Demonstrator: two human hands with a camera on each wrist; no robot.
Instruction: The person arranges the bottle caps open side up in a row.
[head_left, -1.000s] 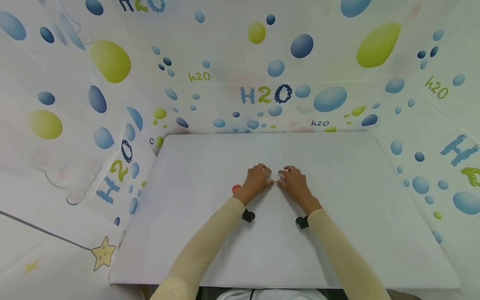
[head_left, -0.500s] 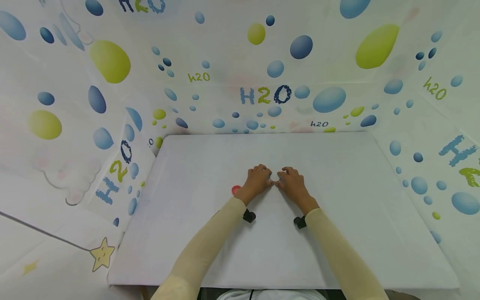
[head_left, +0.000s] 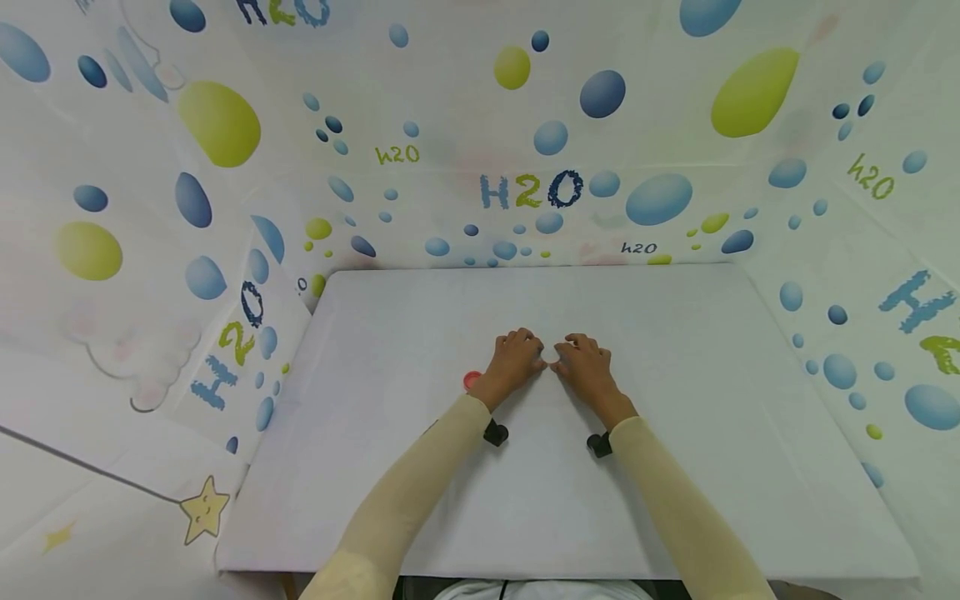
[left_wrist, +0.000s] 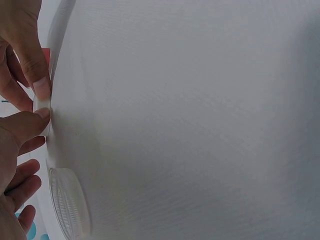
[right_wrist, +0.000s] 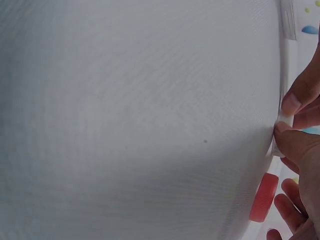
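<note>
In the head view my left hand and right hand meet near the table's middle, thumbs almost touching. Both wrist views show each hand pinching a small, flat, whitish translucent piece between thumb and fingers. Its kind I cannot tell, as the fingertips cover most of it. A clear ridged lid lies on the table beside my left hand. Close to the fingers of my right hand is a red ridged cap. Another red round cap lies left of my left wrist, in the head view.
A white cloth covers the table. Around its back and sides hangs a white sheet printed with blue and green drops. Black wrist cameras sit under both forearms.
My right hand has shifted slightly left, and the red spot at its fingers is hidden now in the head view. The left hand stays nearly still, with both hands' grip much the same.
</note>
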